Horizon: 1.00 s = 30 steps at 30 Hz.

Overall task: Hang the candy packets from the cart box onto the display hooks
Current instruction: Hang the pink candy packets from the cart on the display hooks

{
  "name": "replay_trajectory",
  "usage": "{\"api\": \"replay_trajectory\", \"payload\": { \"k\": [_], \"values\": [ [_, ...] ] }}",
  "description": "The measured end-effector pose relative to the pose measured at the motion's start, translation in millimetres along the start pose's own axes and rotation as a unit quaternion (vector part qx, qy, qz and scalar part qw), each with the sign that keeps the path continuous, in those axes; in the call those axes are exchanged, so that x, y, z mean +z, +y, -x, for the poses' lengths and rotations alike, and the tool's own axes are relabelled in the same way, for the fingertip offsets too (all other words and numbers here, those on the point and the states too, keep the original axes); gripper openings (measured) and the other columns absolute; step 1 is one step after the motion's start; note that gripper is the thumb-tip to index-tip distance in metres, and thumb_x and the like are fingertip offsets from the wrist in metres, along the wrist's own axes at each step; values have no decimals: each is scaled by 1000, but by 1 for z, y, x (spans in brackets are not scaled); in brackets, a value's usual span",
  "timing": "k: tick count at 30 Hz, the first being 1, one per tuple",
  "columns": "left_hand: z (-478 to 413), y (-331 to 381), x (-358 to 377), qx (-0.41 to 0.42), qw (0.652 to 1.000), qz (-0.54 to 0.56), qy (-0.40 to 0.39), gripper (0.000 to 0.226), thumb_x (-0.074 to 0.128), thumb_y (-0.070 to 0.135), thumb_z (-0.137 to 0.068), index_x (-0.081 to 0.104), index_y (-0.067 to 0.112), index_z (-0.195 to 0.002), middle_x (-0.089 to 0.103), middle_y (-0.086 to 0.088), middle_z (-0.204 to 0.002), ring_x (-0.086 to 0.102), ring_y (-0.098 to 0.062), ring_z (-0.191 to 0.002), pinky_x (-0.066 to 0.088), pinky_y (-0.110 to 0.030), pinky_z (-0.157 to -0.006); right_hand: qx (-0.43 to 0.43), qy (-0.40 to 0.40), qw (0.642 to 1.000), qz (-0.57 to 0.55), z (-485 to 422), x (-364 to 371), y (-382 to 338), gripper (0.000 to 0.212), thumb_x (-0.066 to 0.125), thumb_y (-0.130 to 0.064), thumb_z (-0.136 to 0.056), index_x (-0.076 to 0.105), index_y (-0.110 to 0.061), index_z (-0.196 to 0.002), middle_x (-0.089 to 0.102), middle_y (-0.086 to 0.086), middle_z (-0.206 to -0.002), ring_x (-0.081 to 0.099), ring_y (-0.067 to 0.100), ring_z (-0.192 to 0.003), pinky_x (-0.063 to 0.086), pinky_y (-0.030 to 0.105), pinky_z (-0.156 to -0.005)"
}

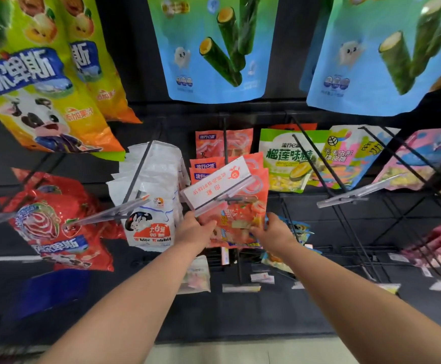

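Note:
Several red-orange candy packets (243, 206) hang on a black display hook (224, 143) in the middle of the rack. A clear price tag holder (215, 183) with a white and red label sits at the hook's front end. My left hand (195, 227) grips the lower left edge of the front red-orange packet. My right hand (274, 231) holds the same packet at its lower right edge. The cart box is out of view.
White rabbit candy packets (151, 206) hang to the left, red bags (56, 222) further left. Green durian candy packets (290, 161) and bare black hooks (327, 169) stand to the right. Large blue and yellow bags hang above. Small packets (195, 277) hang on a lower row.

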State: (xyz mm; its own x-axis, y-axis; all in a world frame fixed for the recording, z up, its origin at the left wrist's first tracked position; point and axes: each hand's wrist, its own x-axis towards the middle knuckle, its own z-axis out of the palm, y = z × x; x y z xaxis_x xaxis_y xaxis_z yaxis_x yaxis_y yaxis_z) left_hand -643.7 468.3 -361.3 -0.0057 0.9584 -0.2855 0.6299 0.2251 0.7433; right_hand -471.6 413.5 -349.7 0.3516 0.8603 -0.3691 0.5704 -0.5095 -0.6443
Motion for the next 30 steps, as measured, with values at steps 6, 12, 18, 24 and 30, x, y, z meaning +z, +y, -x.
{"api": "replay_trajectory", "payload": {
  "k": [6, 12, 18, 24, 30],
  "values": [
    [35, 8, -4, 50, 984, -172, -16, 64, 62, 41, -88, 36, 19, -142, 49, -4, -141, 48, -28, -128, 45, -38, -99, -104, -32, 953, 284, 30, -19, 8, 73, 52, -42, -94, 13, -20, -152, 16, 7, -158, 19, 30, -145, 30, 45, -113],
    [89, 11, -9, 143, 886, -440, -6, 82, 49, 54, -91, 8, 21, -155, 11, -9, -162, 11, -35, -148, 20, -50, -117, -216, -31, 884, 414, 72, -36, 10, 70, 49, -42, -94, 12, -25, -152, 4, 3, -162, 1, 30, -149, 13, 52, -118],
    [147, -4, -17, 110, 878, -466, 1, 82, 45, 53, -93, 2, 21, -155, 1, -7, -163, -4, -36, -149, 7, -53, -118, -272, -54, 858, 433, 103, -34, 14, 74, 49, -43, -93, 8, -26, -152, 6, 5, -161, 3, 32, -148, 12, 54, -117],
    [195, -43, -40, 37, 891, -452, 7, 82, 46, 50, -93, 4, 19, -155, 0, -8, -164, -7, -35, -149, 3, -55, -119, -342, -79, 829, 436, 136, -4, 7, 70, 48, -45, -93, 15, -24, -151, 10, 4, -161, 3, 32, -148, 12, 54, -117],
    [232, -83, -62, -12, 902, -431, 11, 82, 46, 50, -93, 3, 19, -155, 0, -8, -164, -8, -34, -150, 1, -54, -119, -365, -111, 809, 448, 169, 25, 1, 68, 48, -42, -94, 18, -23, -151, 11, 3, -161, 5, 31, -149, 12, 52, -118]
  ]
}}
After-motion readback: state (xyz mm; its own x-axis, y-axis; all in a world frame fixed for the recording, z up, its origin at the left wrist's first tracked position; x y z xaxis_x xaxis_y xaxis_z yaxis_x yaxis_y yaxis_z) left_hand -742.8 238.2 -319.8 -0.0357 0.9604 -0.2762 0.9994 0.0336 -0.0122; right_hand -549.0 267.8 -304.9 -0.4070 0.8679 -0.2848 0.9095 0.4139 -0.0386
